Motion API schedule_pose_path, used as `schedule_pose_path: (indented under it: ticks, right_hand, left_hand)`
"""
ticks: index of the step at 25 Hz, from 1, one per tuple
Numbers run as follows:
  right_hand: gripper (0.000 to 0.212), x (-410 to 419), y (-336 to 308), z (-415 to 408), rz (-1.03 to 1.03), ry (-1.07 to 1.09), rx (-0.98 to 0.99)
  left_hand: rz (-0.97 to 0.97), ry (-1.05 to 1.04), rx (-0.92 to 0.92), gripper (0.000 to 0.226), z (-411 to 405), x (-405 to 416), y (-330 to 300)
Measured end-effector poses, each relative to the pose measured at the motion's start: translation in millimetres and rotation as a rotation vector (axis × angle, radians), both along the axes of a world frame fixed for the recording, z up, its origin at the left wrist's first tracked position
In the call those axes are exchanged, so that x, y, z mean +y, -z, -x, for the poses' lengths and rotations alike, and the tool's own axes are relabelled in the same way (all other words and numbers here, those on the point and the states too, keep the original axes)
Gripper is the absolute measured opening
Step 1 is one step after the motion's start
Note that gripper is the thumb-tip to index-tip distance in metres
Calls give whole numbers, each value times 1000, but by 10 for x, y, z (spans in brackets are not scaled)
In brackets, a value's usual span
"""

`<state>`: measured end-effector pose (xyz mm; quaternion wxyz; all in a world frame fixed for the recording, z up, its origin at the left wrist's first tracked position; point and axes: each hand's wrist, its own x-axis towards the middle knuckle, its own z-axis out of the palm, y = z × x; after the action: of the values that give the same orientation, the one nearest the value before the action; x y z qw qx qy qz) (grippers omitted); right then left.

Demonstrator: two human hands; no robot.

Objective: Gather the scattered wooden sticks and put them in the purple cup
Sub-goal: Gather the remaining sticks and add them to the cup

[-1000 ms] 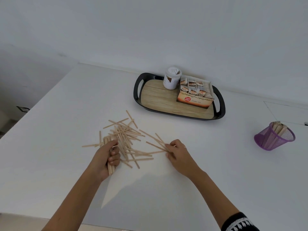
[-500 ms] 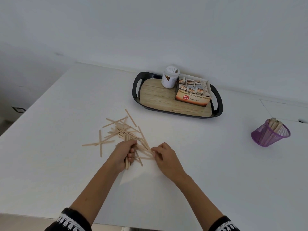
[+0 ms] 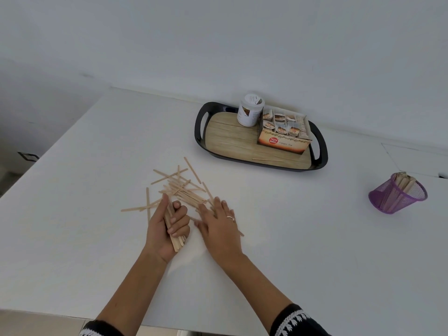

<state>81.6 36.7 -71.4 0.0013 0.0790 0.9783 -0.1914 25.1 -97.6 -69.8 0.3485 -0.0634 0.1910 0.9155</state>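
Head view, as I read it from my end: left hand (image 3: 167, 226) has its grip curled round a bundle of sticks (image 3: 175, 235), fingers wrapped over it, the bundle's lower ends poking out below the palm; right hand (image 3: 218, 225) lies flat with fingers straight and spread, pressing on the near edge of the loose pile, grip apart, holding nothing; a ring (image 3: 230, 217) shows on one finger. Scattered wooden sticks (image 3: 180, 187) lie criss-crossed on the white desk (image 3: 84, 178), just beyond both hands; a few strays sit to the left of the pile, near the left thumb. Purple cup (image 3: 397, 196), a mesh one, stands well apart at the right of the desk, tilted in this wide view, with sticks already upright inside it. Black tray (image 3: 200, 124) with a wood-grain floor sits at the back by the wall; on it a white jar (image 3: 249, 112) and, touching or just beside it, an open tea box (image 3: 282, 139); one stick lies on the tray floor near its front rim.
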Motion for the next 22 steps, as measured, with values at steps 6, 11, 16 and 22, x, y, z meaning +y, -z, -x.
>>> schedule_pose_path:
  ticks: [6,11,16,22]
  right_hand:
    - [49,153,-62,37,-170,-140,16]
    - [45,296,-167,18,-318,-107,-5]
    - [33,401,-269,116,-260,14,-57]
    - [19,696,-432,245,118,223,-178]
  left_hand:
    - [47,-60,-24,39,22,-1,-13]
    - [242,-111,-88,29,17,97,-78]
    - [365,-110,-128,18,32,197,-151]
    - [420,-97,-151,14,36,269,-180]
